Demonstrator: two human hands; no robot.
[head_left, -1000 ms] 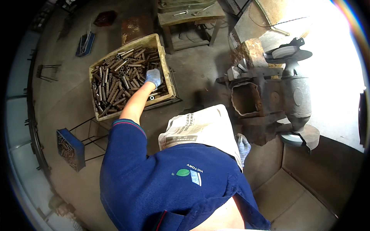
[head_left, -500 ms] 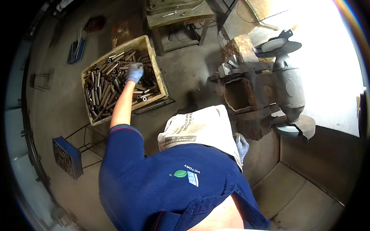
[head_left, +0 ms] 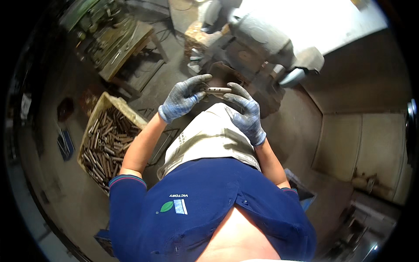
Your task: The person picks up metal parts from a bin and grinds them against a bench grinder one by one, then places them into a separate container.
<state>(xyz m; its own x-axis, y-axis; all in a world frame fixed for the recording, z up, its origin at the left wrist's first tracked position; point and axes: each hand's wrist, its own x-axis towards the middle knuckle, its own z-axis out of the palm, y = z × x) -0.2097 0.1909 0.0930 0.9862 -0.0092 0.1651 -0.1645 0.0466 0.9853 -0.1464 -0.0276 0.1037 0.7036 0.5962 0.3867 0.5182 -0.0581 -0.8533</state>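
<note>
Above the workshop floor (head_left: 290,131), upper centre of the frame, left hand (head_left: 180,99) and right hand (head_left: 248,114) each pinch 1 end of a metal tube (head_left: 218,90), grips nearly closed, probably to hold it level.

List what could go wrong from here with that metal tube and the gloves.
The metal tube, held near its ends by the left hand and right hand, might slip and drop.
The gloves might snag if they met the nearby grinding wheel while it spun; I can't tell whether it is running.
</note>
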